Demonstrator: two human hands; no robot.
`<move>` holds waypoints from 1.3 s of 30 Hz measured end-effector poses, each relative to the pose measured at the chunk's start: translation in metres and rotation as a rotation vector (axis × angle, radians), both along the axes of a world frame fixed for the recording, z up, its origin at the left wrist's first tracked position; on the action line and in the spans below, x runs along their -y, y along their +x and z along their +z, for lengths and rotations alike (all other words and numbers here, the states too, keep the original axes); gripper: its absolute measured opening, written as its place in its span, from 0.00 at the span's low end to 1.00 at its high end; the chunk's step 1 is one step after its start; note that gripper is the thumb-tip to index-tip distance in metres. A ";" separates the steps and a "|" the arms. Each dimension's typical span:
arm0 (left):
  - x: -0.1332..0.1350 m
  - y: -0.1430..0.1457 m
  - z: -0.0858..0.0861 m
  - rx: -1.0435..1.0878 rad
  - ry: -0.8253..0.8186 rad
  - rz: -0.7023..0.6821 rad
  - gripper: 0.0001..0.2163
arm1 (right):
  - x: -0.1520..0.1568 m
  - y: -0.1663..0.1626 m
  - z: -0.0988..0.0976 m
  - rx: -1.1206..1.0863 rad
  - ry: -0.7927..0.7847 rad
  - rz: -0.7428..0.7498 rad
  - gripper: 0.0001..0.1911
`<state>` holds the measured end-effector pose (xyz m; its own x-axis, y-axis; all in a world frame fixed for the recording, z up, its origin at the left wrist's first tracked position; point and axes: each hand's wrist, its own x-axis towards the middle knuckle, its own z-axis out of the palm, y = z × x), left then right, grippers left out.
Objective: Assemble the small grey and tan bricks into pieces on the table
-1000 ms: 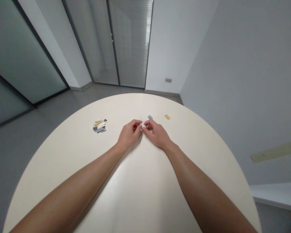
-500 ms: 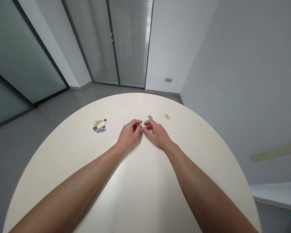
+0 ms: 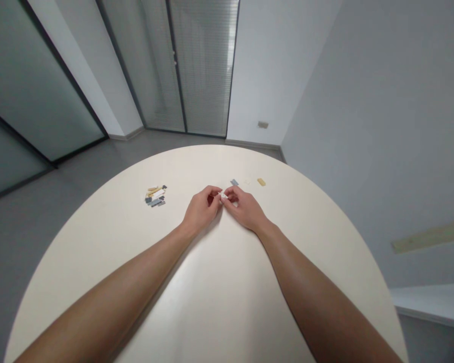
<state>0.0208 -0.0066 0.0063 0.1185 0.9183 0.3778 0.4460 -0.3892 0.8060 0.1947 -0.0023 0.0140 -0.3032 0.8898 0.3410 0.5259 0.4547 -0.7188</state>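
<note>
Left hand point(image 3: 202, 209) and right hand point(image 3: 244, 210) close in a narrow pinch on a small white plastic piece point(image 3: 224, 195), its long axis roughly left-right, between both hands' fingertips, with a grey plate point(image 3: 234, 182) just far-right.

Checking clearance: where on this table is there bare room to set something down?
Bare tabletop lies between the forearms and outside each one. Crowded: the left hand and right hand around a white piece, and the grey-and-tan brick pile.
</note>
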 end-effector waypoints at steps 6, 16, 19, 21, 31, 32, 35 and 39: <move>0.000 0.000 0.000 0.030 0.005 -0.034 0.09 | 0.001 0.000 0.003 0.011 0.012 0.005 0.08; 0.001 0.001 0.003 0.024 0.011 -0.038 0.10 | 0.001 0.000 0.001 -0.011 -0.004 0.007 0.06; 0.001 0.001 0.004 0.015 0.006 -0.035 0.10 | 0.000 0.000 0.000 -0.016 -0.003 0.007 0.05; 0.001 0.001 0.005 0.008 0.003 -0.040 0.10 | -0.001 0.000 0.000 -0.017 0.002 0.009 0.06; -0.001 0.001 0.000 0.018 -0.006 -0.012 0.13 | -0.001 0.000 -0.001 -0.002 -0.001 -0.010 0.07; -0.001 0.001 0.000 0.020 -0.008 -0.012 0.13 | -0.001 0.000 -0.001 -0.001 0.000 -0.010 0.07; 0.000 0.001 0.000 0.020 -0.013 -0.015 0.13 | -0.001 0.000 0.000 0.001 -0.001 -0.009 0.07; 0.000 0.001 0.000 0.020 -0.021 -0.025 0.13 | -0.001 0.000 0.000 0.001 -0.013 -0.013 0.08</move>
